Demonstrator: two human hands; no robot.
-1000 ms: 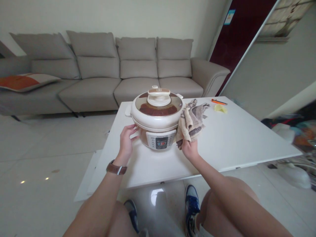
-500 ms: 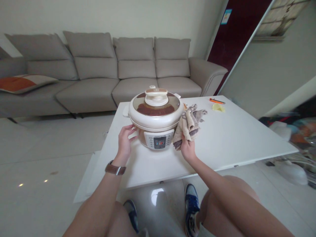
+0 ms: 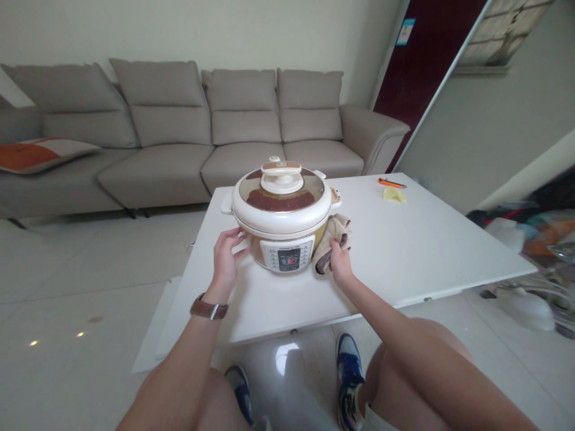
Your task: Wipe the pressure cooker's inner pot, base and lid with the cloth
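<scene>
A white and tan electric pressure cooker (image 3: 282, 221) stands on the white table (image 3: 404, 251), its lid closed and its button panel facing me. My left hand (image 3: 226, 257) is at the cooker's lower left side, fingers apart and curved, fingertips against or very close to the wall. My right hand (image 3: 340, 263) grips a beige and dark-striped cloth (image 3: 333, 236) at the cooker's lower right side. The cloth appears to lie against the wall there; the contact itself is hidden. The cooker's right side handle (image 3: 335, 197) shows above the cloth.
An orange utility knife (image 3: 392, 182) and a yellowish scrap (image 3: 394, 195) lie on the table's far right. Behind the table stands a grey sofa (image 3: 247, 129) with an orange and white cushion (image 3: 45, 154). Cluttered items sit on the floor at right.
The cloth has come down from beside the lid's rim to the lower right wall and is more bunched, uncovering the right handle. My left hand has hardly moved.
</scene>
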